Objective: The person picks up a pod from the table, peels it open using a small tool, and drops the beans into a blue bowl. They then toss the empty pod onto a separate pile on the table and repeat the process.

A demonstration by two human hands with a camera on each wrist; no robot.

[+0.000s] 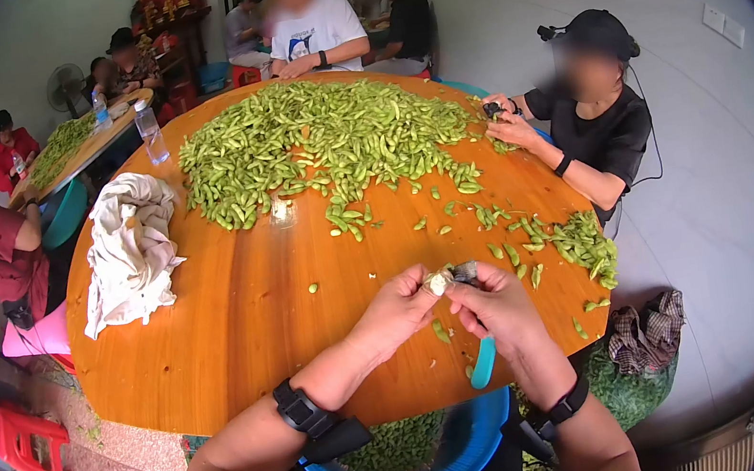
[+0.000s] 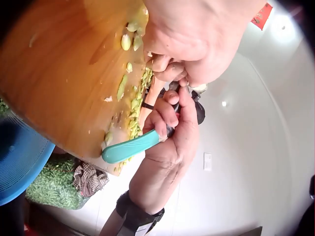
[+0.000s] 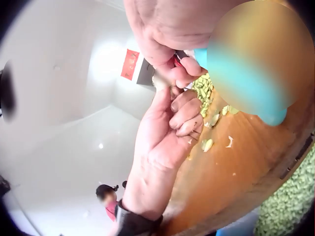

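Observation:
My left hand (image 1: 397, 308) and right hand (image 1: 500, 303) meet fingertip to fingertip over the table's near side. In the right wrist view, the left fingers curl in toward the thumb, and a small pale thing (image 3: 158, 81) shows at the thumb tip; I cannot tell its kind. My right hand grips a tool with a teal handle (image 2: 132, 148), its rounded end sticking out below the palm; its working end is hidden by fingers. A dark piece (image 1: 465, 272) shows at the right fingertips. Green soybean pods (image 1: 538, 275) lie scattered just beyond the hands.
A large heap of pods (image 1: 323, 127) covers the far half of the wooden table (image 1: 249, 350). Crumpled cloth (image 1: 129, 241) and a water bottle (image 1: 151, 132) stand at left. A blue basin (image 1: 483, 442) sits below the near edge. Other people sit at the far and right sides.

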